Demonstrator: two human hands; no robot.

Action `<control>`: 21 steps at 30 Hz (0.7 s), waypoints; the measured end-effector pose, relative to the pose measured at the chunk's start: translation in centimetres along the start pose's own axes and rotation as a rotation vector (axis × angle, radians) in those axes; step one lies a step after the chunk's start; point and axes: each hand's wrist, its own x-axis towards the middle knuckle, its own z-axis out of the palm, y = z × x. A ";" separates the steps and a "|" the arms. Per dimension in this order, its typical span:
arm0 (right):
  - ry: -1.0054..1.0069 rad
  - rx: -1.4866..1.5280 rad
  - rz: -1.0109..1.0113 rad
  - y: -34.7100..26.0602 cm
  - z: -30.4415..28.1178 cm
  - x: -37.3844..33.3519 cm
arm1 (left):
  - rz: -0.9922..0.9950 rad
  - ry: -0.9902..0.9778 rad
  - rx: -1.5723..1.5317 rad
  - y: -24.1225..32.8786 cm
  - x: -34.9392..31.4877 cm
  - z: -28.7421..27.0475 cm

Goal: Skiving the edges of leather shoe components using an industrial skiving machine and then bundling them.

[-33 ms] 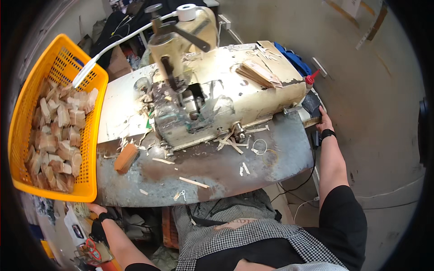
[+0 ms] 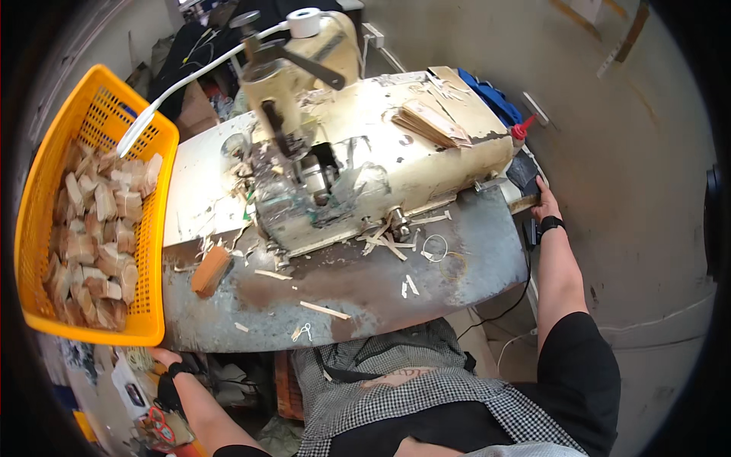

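My right hand is at the right end of the work table, its fingers closed round the edge beside a dark pad. My left hand reaches to the near left corner of the table, just below a yellow plastic basket; its fingers are mostly hidden there. Inside the basket lie several folded, light-brown bundles. A cream sewing-type machine, worn and tape-covered, stands mid-table between my hands. Left of its front lies an orange-brown block.
Pale scraps and a loop of thread lie on the metal tabletop. A stack of flat tan pieces rests on the machine. A white lamp hangs over the basket. Near the right wall stands a red-tipped bottle.
The view has shifted very slightly, so the table and basket sit a little differently in the picture. Both hands stay in the same places.
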 end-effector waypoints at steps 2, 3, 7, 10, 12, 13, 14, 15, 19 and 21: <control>-0.021 0.015 0.000 0.3 0.7 0.2 | -0.009 0.034 -0.018 0.4 0.4 -1.5; -0.029 0.032 -0.014 -0.2 0.2 -0.1 | -0.022 0.038 0.003 0.3 -0.5 -0.2; -0.028 0.099 -0.013 -0.2 -1.9 1.1 | -0.001 0.022 0.002 1.1 -3.6 2.1; -0.087 0.043 -0.009 0.5 -1.6 0.9 | -0.052 0.154 -0.086 2.0 -3.7 1.4; -0.132 0.036 -0.041 0.6 -2.3 1.5 | -0.060 0.157 -0.125 1.5 -2.0 0.5; -0.150 0.041 -0.057 0.5 -2.7 1.4 | -0.080 0.136 -0.161 0.8 -1.3 -0.5; -0.153 0.035 -0.034 0.1 -2.8 1.1 | 0.017 0.150 -0.097 -0.1 -0.6 -1.3; -0.156 0.029 -0.015 -0.3 -2.9 0.8 | 0.109 0.162 -0.032 -0.9 0.0 -1.9; -0.079 -0.008 0.000 -0.2 -2.3 0.6 | 0.231 0.185 -0.011 -2.3 2.3 -4.7; -0.132 -0.015 0.039 -0.7 -3.5 1.8 | 0.230 0.195 -0.029 -3.1 2.9 -4.7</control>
